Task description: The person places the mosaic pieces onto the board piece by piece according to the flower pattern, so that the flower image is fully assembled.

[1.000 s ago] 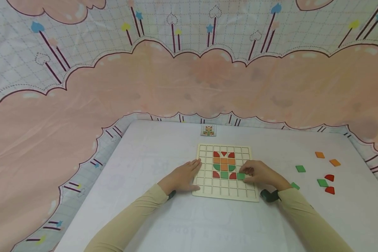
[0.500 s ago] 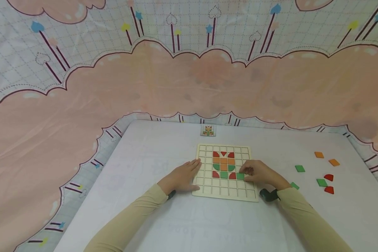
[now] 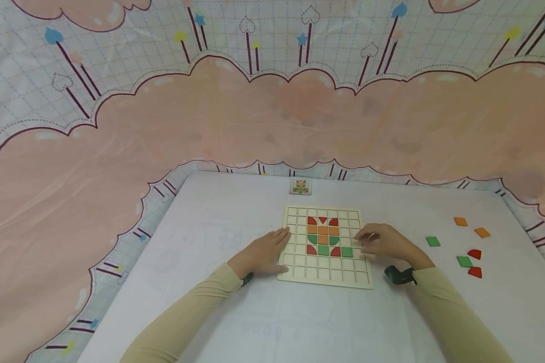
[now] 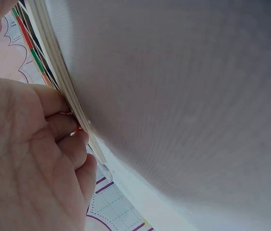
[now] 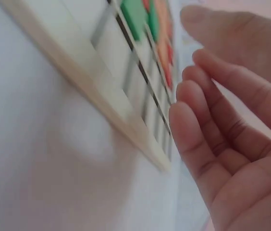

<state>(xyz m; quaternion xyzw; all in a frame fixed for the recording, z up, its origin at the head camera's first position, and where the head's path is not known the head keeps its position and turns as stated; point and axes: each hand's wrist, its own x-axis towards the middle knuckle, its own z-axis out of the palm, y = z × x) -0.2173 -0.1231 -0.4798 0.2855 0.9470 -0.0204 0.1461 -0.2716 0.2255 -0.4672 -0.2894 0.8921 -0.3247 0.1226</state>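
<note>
Room type unclear — printed cloth point(image 3: 254, 116) backs the table point(image 3: 236, 201).

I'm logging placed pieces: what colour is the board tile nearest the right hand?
Green: the square tile shows best in the head view.

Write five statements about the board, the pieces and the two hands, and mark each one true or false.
1. The left hand touches the left edge of the grid board. True.
2. The right hand pinches an orange piece. False: no piece shows in it; the right wrist view shows its thumb and fingers apart.
3. The green square sits at the right end of the nearest filled row, beside a red piece. True.
4. The small pattern card lies between the board and the person. False: the pattern card lies beyond the board's far edge.
5. Two loose orange pieces lie on the table to the right of the board. True.
</note>
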